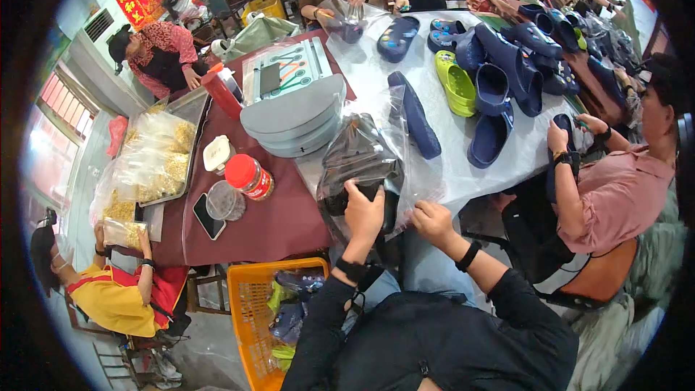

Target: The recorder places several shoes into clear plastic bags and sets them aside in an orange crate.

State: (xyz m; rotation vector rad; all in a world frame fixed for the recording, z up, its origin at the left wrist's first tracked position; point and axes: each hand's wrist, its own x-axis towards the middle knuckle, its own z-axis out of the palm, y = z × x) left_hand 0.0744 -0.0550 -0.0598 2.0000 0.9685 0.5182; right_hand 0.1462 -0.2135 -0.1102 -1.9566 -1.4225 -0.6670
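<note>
A: What lies nearest?

B: An orange basket (242,318), with navy and green pieces (289,318) inside, is set to the left of the legs. Beyond it, at the table's near edge, a clear bag (337,174) with dark contents (392,208) is being handled.

A: How is it held?

B: By the left hand (364,213), half closed, the bag is gripped at its near end; whether the dark contents are also grasped cannot be told. By the right hand (436,227), with fingers drawn together, loose film at the bag's right side seems to be pinched.

A: How is that best done?

B: The weight should be steadied by the left hand while the film is drawn out gently by the right. Creases are better smoothed than yanked, since thin film could tear or cling. Contents should be settled flat, clear of the edge being worked.

A: And farther off?

B: To the left, a red-lidded jar (250,176) and a phone (210,216) are placed well apart from the bag. Just past the bag, a lone navy clog (415,117) is laid on the white sheet (460,185); beyond, a lime-green clog (456,87) is seen beside heaped navy clogs (521,65).
</note>
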